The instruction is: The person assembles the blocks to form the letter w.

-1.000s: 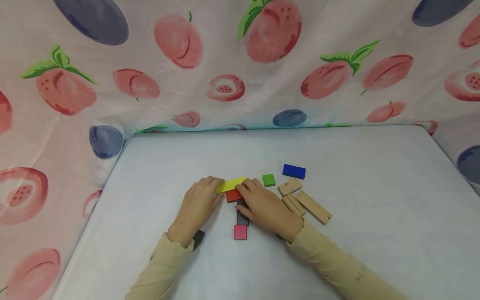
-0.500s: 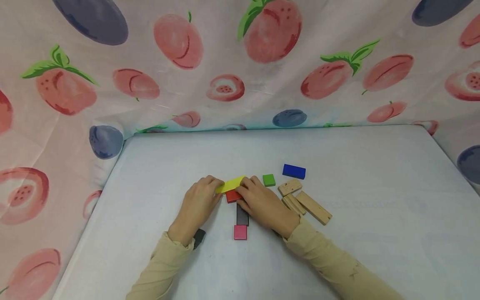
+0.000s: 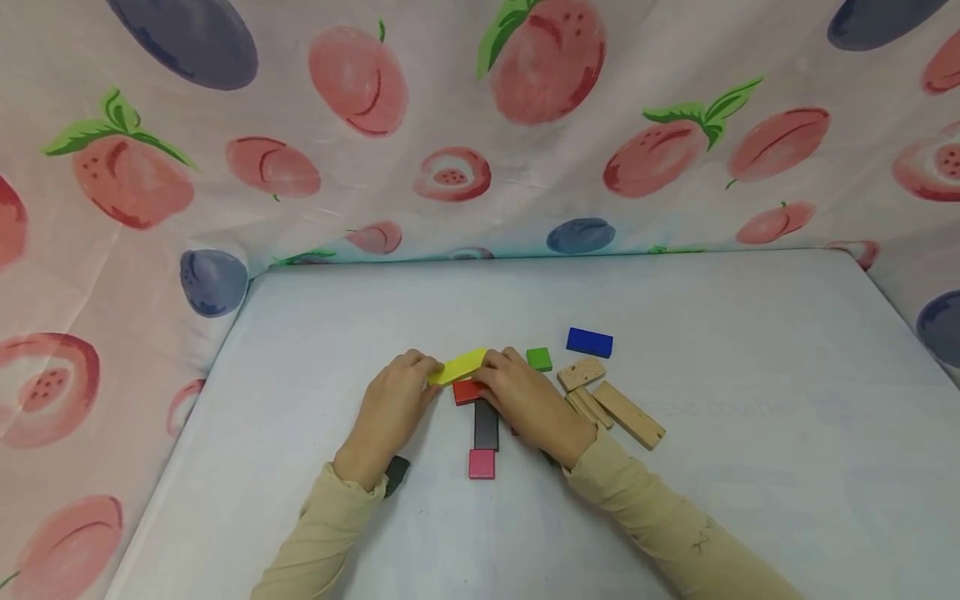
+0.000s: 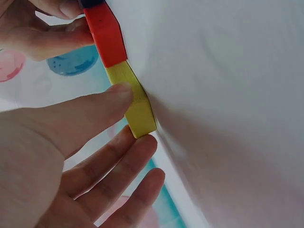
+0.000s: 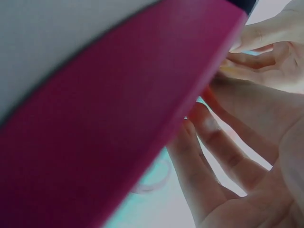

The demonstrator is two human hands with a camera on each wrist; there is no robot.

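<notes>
In the head view my left hand (image 3: 390,408) pinches the left end of a yellow block (image 3: 458,367), its thumb on one face. My right hand (image 3: 528,404) holds the same block near its right end; part of that grip is hidden. Just in front lies a red block (image 3: 467,392), partly covered by my right hand. A dark grey block (image 3: 486,427) and a pink block (image 3: 482,464) continue the row toward me. The left wrist view shows the yellow block (image 4: 135,107) end to end with the red block (image 4: 107,35). A blurred pink block (image 5: 118,109) fills much of the right wrist view.
Right of my hands lie a green block (image 3: 538,359), a blue block (image 3: 589,342) and several plain wooden blocks (image 3: 628,414). A dark block (image 3: 396,477) sits beside my left wrist. Fruit-patterned cloth (image 3: 450,100) rises behind the white table (image 3: 750,350).
The yellow block has tilted, its right end moving slightly up and away. My right hand has shifted a little left, and its thumb has drawn back from over the dark grey block.
</notes>
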